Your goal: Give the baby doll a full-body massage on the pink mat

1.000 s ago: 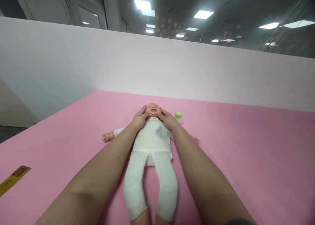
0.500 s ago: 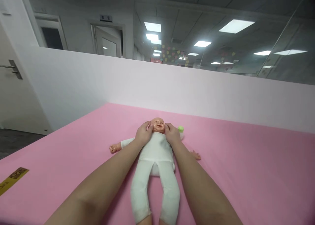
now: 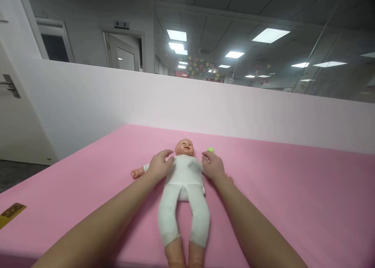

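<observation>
two bare hands rest at the shoulders of a baby doll (image 3: 184, 182) that lies on its back in the middle of a pink mat (image 3: 293, 205). the doll wears a white suit, its head points away toward a pale wall (image 3: 205, 108) and its bare feet point toward the camera. the left hand (image 3: 159, 165) lies on the doll's shoulder at the left of the picture, fingers loosely curved and spread, laid on the cloth and not closed around anything. the right hand (image 3: 213, 165) sits at the other shoulder, fingers bent and relaxed, touching the edge of the white suit; it grips nothing that can be seen. both forearms run along either side of the doll's body and legs. one doll arm sticks out past the left hand, its small hand lying on the mat. just beyond the right hand a bottle with a green cap (image 3: 210, 150) stands on the mat, mostly hidden by the fingers. a yellow tag (image 3: 10, 214) lies near the mat's left edge, well apart from the doll.
</observation>
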`<action>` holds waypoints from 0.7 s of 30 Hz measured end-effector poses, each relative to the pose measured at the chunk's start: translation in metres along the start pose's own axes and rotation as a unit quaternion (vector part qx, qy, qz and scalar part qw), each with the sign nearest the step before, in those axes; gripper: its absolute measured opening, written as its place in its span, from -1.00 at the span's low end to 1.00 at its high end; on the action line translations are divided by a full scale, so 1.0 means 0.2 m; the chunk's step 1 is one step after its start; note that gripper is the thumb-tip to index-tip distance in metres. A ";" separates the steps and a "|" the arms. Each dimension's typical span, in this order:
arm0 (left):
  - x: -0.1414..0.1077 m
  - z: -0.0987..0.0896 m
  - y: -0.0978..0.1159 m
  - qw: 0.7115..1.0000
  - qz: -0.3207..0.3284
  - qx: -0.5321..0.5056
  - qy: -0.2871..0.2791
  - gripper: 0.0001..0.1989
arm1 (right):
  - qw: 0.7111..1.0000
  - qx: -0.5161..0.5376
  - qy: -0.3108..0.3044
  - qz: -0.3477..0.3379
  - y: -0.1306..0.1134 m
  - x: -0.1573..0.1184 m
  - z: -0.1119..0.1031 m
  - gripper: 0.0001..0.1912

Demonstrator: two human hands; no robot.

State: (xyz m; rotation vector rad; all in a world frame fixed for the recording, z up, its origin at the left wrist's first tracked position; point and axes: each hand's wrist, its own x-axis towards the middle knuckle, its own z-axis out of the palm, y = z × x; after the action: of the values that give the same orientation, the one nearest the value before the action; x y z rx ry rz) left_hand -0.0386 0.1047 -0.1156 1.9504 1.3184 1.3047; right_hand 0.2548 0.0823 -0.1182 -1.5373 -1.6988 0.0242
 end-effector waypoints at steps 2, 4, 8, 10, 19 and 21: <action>0.02 0.08 0.12 0.998 0.032 -0.034 -0.036 -0.67 | 0.999 -0.027 0.040 -0.006 0.05 0.00 -0.02 -0.57; 0.06 0.18 0.25 0.993 0.043 -0.070 -0.087 -0.70 | 0.996 -0.062 0.062 -0.018 0.10 0.02 -0.03 -0.49; 0.16 0.42 0.47 0.931 -0.172 -0.266 -0.183 -0.80 | 0.993 -0.121 0.000 -0.012 0.14 0.04 0.01 -0.24; 0.22 0.54 0.52 0.894 -0.247 -0.311 -0.206 -0.77 | 0.990 -0.136 -0.040 -0.012 0.14 0.04 0.03 -0.11; 0.46 0.82 0.49 0.813 -0.404 -0.369 -0.197 -0.64 | 0.984 -0.144 -0.106 -0.010 0.12 0.04 0.05 -0.12; 0.49 0.84 0.50 0.799 -0.414 -0.387 -0.199 -0.62 | 0.984 -0.147 -0.101 -0.009 0.12 0.04 0.06 -0.11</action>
State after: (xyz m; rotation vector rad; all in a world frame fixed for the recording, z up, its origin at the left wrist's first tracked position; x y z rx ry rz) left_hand 0.1656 0.1697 -0.0722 0.8216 0.9791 0.7218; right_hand 0.2686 0.0998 -0.1338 -1.7844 -1.9441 -0.0855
